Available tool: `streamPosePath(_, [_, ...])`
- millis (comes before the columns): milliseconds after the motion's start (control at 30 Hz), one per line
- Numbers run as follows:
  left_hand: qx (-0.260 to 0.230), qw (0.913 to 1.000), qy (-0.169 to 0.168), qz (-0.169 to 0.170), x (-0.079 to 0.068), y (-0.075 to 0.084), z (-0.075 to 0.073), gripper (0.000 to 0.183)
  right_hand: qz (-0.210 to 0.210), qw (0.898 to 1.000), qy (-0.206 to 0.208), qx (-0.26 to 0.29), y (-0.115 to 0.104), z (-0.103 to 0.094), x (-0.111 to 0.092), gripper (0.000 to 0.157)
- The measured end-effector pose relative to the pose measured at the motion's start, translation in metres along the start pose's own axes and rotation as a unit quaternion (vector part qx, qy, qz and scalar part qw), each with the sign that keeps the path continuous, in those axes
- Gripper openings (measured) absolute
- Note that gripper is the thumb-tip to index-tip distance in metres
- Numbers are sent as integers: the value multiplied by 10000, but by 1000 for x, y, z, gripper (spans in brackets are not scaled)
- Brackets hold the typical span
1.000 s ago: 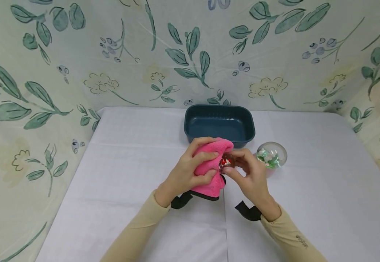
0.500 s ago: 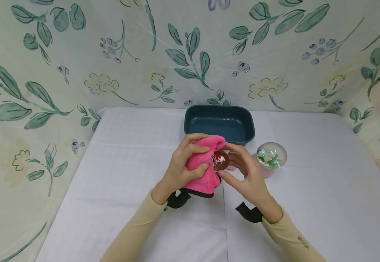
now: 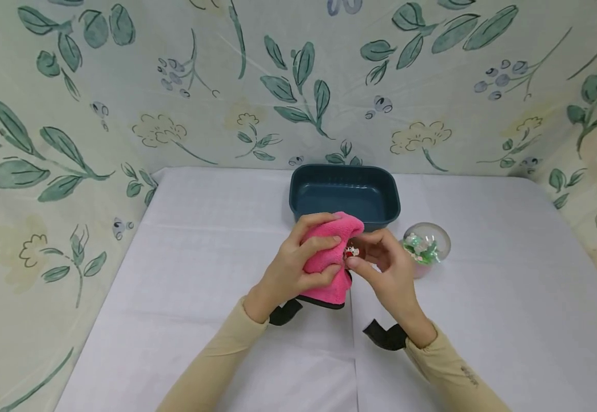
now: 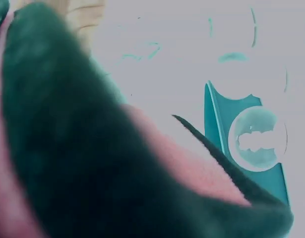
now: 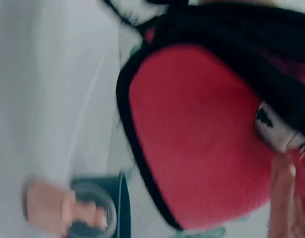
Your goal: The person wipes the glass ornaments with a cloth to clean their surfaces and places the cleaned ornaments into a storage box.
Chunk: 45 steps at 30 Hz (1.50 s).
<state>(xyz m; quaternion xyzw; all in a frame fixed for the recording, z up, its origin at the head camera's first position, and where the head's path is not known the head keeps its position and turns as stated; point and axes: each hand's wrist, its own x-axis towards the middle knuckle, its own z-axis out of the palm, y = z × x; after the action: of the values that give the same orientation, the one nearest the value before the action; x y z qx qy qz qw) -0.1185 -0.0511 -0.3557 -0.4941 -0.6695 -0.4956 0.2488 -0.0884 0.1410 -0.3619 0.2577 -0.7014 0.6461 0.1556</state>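
Observation:
My left hand (image 3: 284, 270) grips a folded pink cloth (image 3: 329, 286) with black edging, in the head view. The cloth is pressed against a small snow globe (image 3: 352, 252) with a red and white figure inside. My right hand (image 3: 393, 274) pinches that globe from the other side, covering much of it. In the right wrist view, a white and black part of the globe (image 5: 276, 129) shows between cloth folds, beside my fingertips (image 5: 283, 176). Blurred dark edging of the cloth (image 4: 207, 144) fills much of the left wrist view.
A second snow globe (image 3: 427, 243), with a pink base and green and white decoration, stands on the white table (image 3: 509, 297) right of my right hand. Behind the hands sits a dark blue rectangular basin (image 3: 345, 220), near the floral backdrop (image 3: 298, 86).
Half a second ago both hands had shifted left and the right fingers were spread wider, baring more of the globe. Now the left hand is back rightward and the right fingers close around the globe.

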Motion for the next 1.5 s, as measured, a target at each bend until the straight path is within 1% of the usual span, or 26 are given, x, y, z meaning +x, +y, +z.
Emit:
streamPosePath(67, [33,10000,11,-21,0,0,1,47,706,9970,56,305,-4,1,0,22])
streamPosePath(100, [-1,10000,30,-64,0,0,1,45,974,9945,30,391,-5,1,-1,20])
streamPosePath(133, [-53,9999,57,-126,-1,0,1,43,1129,9926,-37,449,-6,1,0,23])
streamPosePath(200, [-207,9992,160,-311,-1,-2,0,39,1127,9926,-303,350,-8,-2,0,36])
streamPosePath(267, [-457,9971,286,-545,-2,-3,-1,36,815,9943,-675,149,-8,-6,1,49])
streamPosePath(333, [-678,9943,375,-726,-2,-3,-4,32,271,9938,-1049,-231,-7,-10,2,56])
streamPosePath(400, [-865,9918,389,-861,-2,-3,-6,30,-352,9889,-1241,-742,-5,-13,3,56])
streamPosePath(433, [-953,9907,357,-902,-2,-3,-6,30,-658,9844,-1281,-1013,-4,-14,4,56])
streamPosePath(500, [-1051,9899,263,-915,-2,-4,-7,30,-1242,9744,-1209,-1434,-2,-16,4,58])
streamPosePath(567, [-1076,9904,154,-859,-1,-4,-6,31,-1627,9676,-1026,-1637,-1,-16,5,57])
streamPosePath(600, [-1077,9909,99,-798,-1,-4,-6,32,-1741,9668,-933,-1623,-1,-16,4,56])
streamPosePath(667, [-972,9933,-2,-625,0,-4,-5,34,-1759,9715,-719,-1416,0,-15,4,55])
streamPosePath(733, [-772,9960,-101,-434,1,-3,-3,38,-1475,9822,-497,-1052,1,-12,3,56])
streamPosePath(767, [-671,9970,-143,-350,1,-2,-2,40,-1236,9881,-374,-833,1,-10,2,55])
streamPosePath(833, [-432,9986,-229,-224,2,-1,0,45,-602,9977,-161,-252,0,-7,0,44])
streamPosePath(900, [-275,9991,-271,-186,1,-1,1,48,67,9998,-18,201,-2,-4,-1,30])
streamPosePath(967, [-236,9991,-246,-233,0,-1,2,48,646,9970,15,427,-5,-3,-1,20])
streamPosePath(1000, [-243,9991,-219,-275,0,-1,2,47,847,9952,-45,487,-6,-2,-1,19])
streamPosePath(1067, [-329,9986,-116,-386,-2,-2,1,45,981,9946,-213,278,-8,-3,-1,26])
streamPosePath(1133, [-419,9978,4,-521,-3,-3,0,44,884,9950,-421,188,-9,-4,0,38])
streamPosePath(1200, [-492,9970,72,-587,-2,-3,-2,44,663,9955,-665,154,-9,-7,0,53])
streamPosePath(1267, [-540,9966,103,-615,-2,-4,-4,45,392,9950,-915,56,-8,-10,2,61])
streamPosePath(1333, [-598,9962,82,-624,-1,-4,-6,45,-10,9937,-1116,-134,-6,-14,3,61])
streamPosePath(1400, [-623,9963,38,-586,-1,-4,-6,46,-419,9912,-1154,-485,-2,-17,5,55])
streamPosePath(1433, [-622,9965,19,-559,-1,-4,-6,46,-643,9896,-1094,-671,0,-17,5,53])
streamPosePath(1500, [-581,9972,-39,-475,-1,-3,-5,47,-981,9870,-845,-948,3,-16,5,57])
